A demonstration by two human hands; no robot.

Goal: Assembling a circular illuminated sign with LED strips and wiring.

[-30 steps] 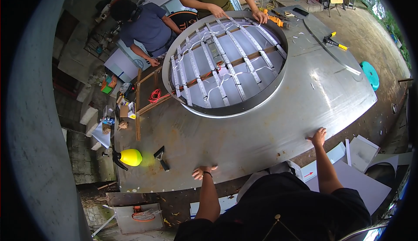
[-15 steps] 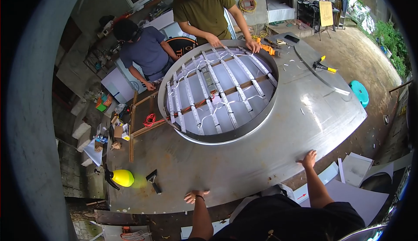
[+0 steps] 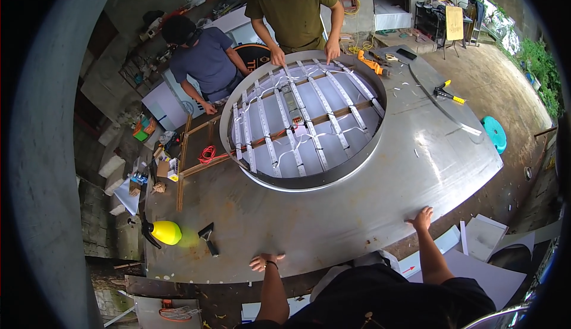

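Observation:
My left hand (image 3: 266, 262) rests on the near edge of the metal table (image 3: 333, 234), fingers spread and holding nothing. Farther right, my right hand (image 3: 421, 217) lies on the table's edge with its fingers apart. Beyond both hands sits a large round metal frame (image 3: 303, 180), open at the top. Inside it run several parallel white LED strips (image 3: 266, 121) joined by white wires, over wooden slats. A squeegee-like black tool (image 3: 208, 239) lies left of my left hand, with a yellow spray bottle (image 3: 166, 232) beside it.
A co-worker in a green shirt (image 3: 291, 8) has both hands at the frame's far rim; another in a blue shirt (image 3: 205, 61) is at the far left. An orange power tool (image 3: 372, 64), yellow-handled pliers (image 3: 449, 93), a metal strip (image 3: 428, 100) and a wooden frame (image 3: 181, 180) lie on the table.
My view has shifted slightly. The green-shirted co-worker stands more upright, their hands moved a little along the far rim. My hands stay on the table edge.

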